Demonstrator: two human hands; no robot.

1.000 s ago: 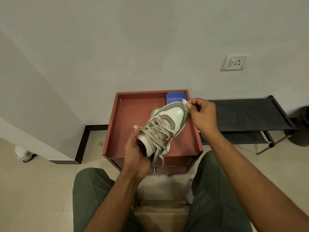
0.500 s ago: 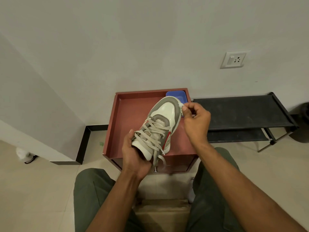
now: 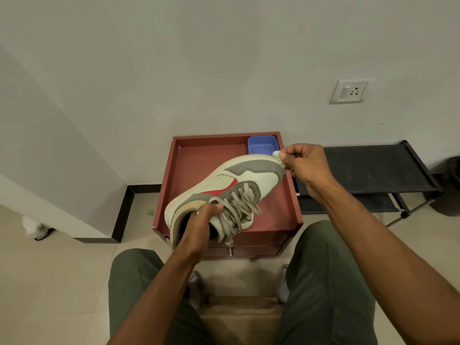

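Sneaker [image 3: 224, 185] is held tilted on its side above the red-brown cabinet [image 3: 194, 165]. The left hand [image 3: 199, 225] grips its heel collar, fingers inside the opening. It looks light, with a stiff sole and soft upper, so the collar is likely the firmest hold. The right hand [image 3: 306, 165] pinches a small white wipe [image 3: 276, 154] against the toe.

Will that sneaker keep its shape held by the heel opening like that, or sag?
Probably keeps its shape: the sneaker juts out straight from the left hand, whose grip is at the collar. Likely light, as one hand carries it. The loose laces look floppy and may snag.
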